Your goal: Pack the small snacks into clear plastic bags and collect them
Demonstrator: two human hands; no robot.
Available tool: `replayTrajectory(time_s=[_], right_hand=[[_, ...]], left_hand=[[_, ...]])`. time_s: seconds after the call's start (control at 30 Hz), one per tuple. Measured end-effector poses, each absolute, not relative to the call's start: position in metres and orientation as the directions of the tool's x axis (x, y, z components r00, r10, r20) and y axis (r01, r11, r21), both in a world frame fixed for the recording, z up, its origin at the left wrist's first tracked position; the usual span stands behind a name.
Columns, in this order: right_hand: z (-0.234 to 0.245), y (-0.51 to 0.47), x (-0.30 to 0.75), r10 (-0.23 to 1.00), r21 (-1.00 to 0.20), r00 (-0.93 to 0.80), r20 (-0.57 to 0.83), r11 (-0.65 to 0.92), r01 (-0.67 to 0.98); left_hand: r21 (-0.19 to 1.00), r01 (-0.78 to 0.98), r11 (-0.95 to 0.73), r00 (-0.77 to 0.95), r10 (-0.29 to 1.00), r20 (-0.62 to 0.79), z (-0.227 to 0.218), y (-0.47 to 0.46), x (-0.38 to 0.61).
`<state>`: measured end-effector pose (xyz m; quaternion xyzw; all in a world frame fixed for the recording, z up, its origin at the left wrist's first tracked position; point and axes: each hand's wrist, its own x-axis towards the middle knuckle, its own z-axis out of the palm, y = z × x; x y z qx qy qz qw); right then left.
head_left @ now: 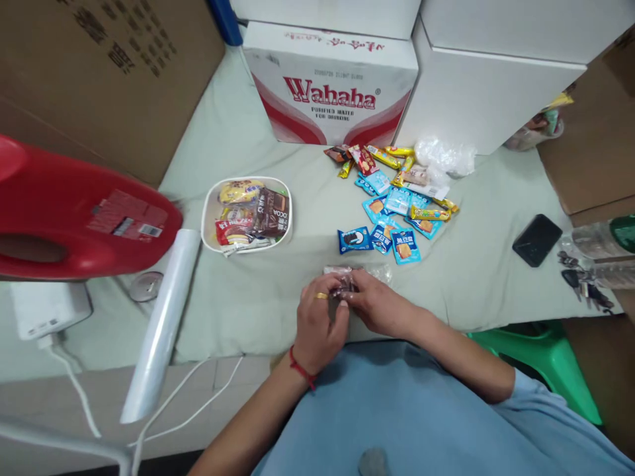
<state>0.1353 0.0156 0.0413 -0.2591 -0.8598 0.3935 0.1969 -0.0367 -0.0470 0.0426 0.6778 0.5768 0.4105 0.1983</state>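
My left hand (321, 324), with a gold ring and a red cord bracelet, and my right hand (380, 303) meet at the table's near edge. Between them they grip a dark brown packet in clear plastic (346, 283); fingers cover much of it, so its kind is unclear. More crinkled clear plastic (381, 272) shows just beyond my right hand. Above the hands lie blue snack packets (405, 246), a dark blue cookie packet (354, 240) and yellow-wrapped bars (429, 213). To the left, a white plastic tub (289, 228) holds several wrapped snacks, among them a brown cocoa packet (272, 211).
A Wahaba-style water carton (335, 92) stands at the back beside white boxes (496, 86). At left are a red jug (84, 211), a plastic film roll (161, 324) and a white power bank (49, 309). A black phone (537, 240), keys (585, 289) and a green stool (546, 357) are at right.
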Motion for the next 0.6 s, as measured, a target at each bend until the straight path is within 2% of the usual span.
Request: replayTrajectory(time_s=[0.1, 0.13, 0.2, 0.23, 0.3, 0.37, 0.4, 0.5, 0.6], right_hand=[[0.047, 0.019, 0.155, 0.574, -0.822, -0.805, 0.152, 0.526, 0.220], [0.047, 0.020, 0.161, 0.628, -0.833, -0.764, 0.147, 0.495, 0.247], [0.043, 0.022, 0.170, 0.803, -0.812, -0.583, 0.124, 0.420, 0.405], [0.040, 0.022, 0.173, 0.877, -0.769, -0.468, 0.112, 0.375, 0.518], [0.032, 0.021, 0.177, 0.948, -0.629, -0.307, 0.088, 0.292, 0.721], [0.027, 0.016, 0.180, 0.957, -0.501, -0.289, 0.032, 0.265, 0.824], [0.027, 0.014, 0.183, 0.950, -0.475, -0.313, -0.001, 0.275, 0.836], [0.038, 0.009, 0.192, 0.923, -0.528, -0.379, -0.066, 0.290, 0.799], [0.061, 0.015, 0.191, 0.922, -0.617, -0.359, -0.146, 0.199, 0.762]], left_hand=[[0.570, 0.748, -0.339, 0.150, 0.923, 0.353, 0.031, -0.051, -0.032], [0.513, 0.780, -0.357, 0.187, 0.916, 0.354, 0.028, -0.053, -0.030], [0.411, 0.823, -0.392, 0.244, 0.897, 0.368, 0.022, -0.054, -0.027], [0.367, 0.837, -0.405, 0.261, 0.887, 0.382, 0.020, -0.055, -0.025], [0.305, 0.857, -0.415, 0.273, 0.868, 0.414, 0.017, -0.054, -0.023], [0.279, 0.869, -0.409, 0.269, 0.863, 0.429, 0.015, -0.053, -0.023], [0.272, 0.871, -0.408, 0.269, 0.861, 0.431, 0.014, -0.053, -0.024], [0.255, 0.869, -0.423, 0.289, 0.854, 0.432, 0.011, -0.053, -0.026], [0.244, 0.869, -0.430, 0.301, 0.851, 0.430, 0.008, -0.055, -0.027]])
